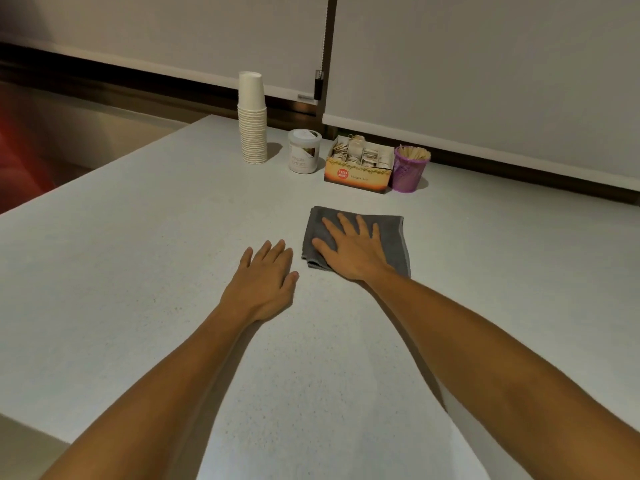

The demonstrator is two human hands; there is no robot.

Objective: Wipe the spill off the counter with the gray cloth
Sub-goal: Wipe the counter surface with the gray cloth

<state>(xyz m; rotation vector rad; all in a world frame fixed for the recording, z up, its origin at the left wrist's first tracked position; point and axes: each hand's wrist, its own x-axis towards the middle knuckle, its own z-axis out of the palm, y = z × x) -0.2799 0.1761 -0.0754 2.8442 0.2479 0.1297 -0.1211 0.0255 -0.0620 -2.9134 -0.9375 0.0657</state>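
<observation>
Dim, warm indoor light falls on the pale tabletop (pixel 138 271), and soft shadows lie just beside both forearms and the stack of paper cups (pixel 252 119). A red blurred flare stains the left edge of the frame. Wide-angle distortion bends the tabletop's edges. Everything is slightly soft and grainy.

On the pale speckled counter (pixel 138 271): one folded gray cloth (pixel 391 237); behind it, one tall stack of white paper cups (pixel 252 123), one white lidded tub (pixel 304 151), one cardboard teabag box (pixel 358 164), one purple mesh holder of wooden sticks (pixel 409 170); two bare hands
</observation>
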